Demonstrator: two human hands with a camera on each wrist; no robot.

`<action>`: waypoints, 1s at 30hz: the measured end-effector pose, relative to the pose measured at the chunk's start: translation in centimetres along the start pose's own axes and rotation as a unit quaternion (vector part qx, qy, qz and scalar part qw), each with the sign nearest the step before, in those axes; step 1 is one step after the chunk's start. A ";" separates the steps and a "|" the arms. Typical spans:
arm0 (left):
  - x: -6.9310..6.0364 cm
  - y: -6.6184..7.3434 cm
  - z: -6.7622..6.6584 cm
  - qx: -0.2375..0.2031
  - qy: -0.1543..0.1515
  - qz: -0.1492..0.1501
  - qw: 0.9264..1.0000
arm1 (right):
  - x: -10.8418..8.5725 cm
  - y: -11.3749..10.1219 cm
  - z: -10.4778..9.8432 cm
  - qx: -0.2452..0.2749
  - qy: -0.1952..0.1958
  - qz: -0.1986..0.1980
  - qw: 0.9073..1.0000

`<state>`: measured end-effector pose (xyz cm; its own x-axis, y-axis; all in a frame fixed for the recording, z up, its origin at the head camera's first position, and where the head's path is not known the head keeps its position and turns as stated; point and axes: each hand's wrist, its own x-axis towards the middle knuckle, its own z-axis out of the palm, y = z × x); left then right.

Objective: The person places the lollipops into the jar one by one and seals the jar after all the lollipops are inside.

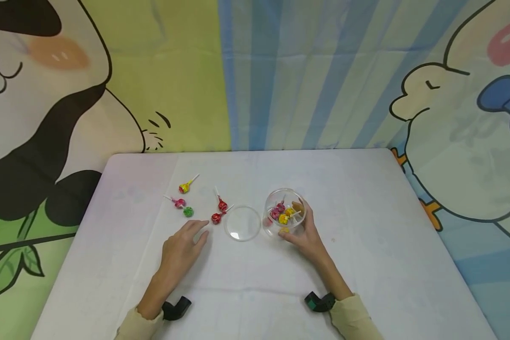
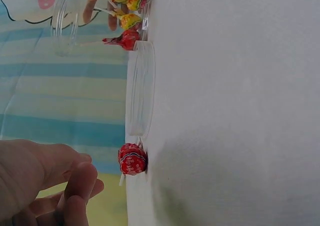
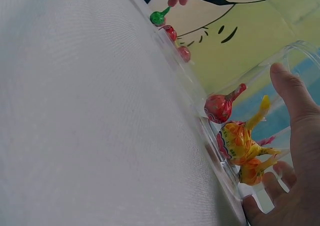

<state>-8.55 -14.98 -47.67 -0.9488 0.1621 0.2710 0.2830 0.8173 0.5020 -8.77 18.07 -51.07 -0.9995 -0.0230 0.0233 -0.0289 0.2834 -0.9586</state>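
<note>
The right hand [image 1: 309, 240] grips an upright clear jar [image 1: 266, 208], fingers and thumb curled round its wall; yellow and reddish lollipops [image 1: 284, 218] lie inside. The left hand [image 1: 177, 253] holds nothing, thumb and loosely bent fingers narrowly parted, near a red lollipop [image 1: 216, 218] beside the clear lid [image 1: 242, 223]. Pale lettering marks that lollipop's wrapper [image 2: 133, 159], but I cannot read it.

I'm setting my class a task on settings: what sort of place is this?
Probably an indoor spot set up for recording tabletop work: a white table stands before a cartoon-print backdrop, and a black device sits at each wrist.
</note>
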 end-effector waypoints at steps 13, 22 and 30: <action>3.0 -4.2 -1.1 0.040 0.078 0.001 0.996 | 0.1 0.4 0.1 -0.008 0.003 -0.004 1.000; 2.2 -6.6 -2.5 0.079 0.036 -0.085 0.993 | 0.3 0.9 0.0 -0.011 0.003 -0.015 1.000; 2.4 -7.9 -3.1 0.101 -0.037 -0.141 0.984 | 0.3 1.6 0.1 -0.001 0.009 -0.042 0.999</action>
<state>-12.59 -22.80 -48.43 -0.9953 -0.0539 0.0805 -0.0200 0.9275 0.3733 -9.08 18.45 -52.59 -0.9935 -0.0289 0.1098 -0.1135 0.2833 -0.9523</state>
